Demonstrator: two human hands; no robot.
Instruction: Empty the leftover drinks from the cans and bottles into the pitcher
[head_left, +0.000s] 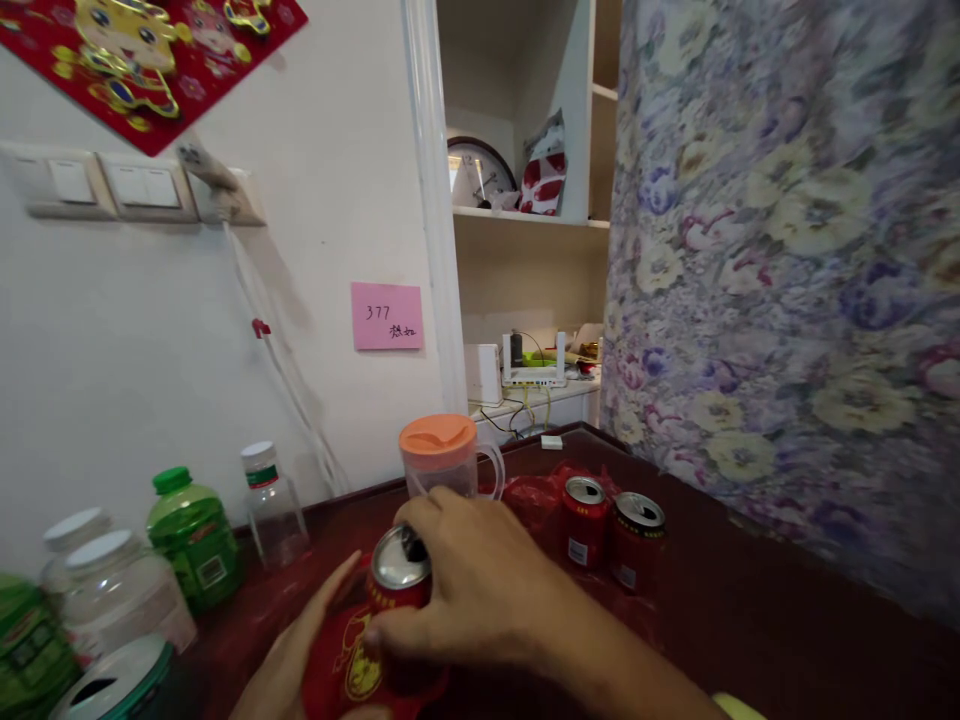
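My right hand grips an opened red drink can near its top, fingers round the far side and thumb in front. Just below the can, my left hand holds a red thing with a gold printed figure; its exact kind is unclear. The can's lower part is hidden by my right hand and this red thing. Beyond my right hand stands a clear pitcher with an orange lid. To the right, two more opened red cans, a near one and another, stand upright.
On the left are a green bottle, a clear bottle, clear jars with white lids and a dark green can. Crumpled red plastic lies behind the cans. A wall backs the dark red table; a floral curtain hangs right.
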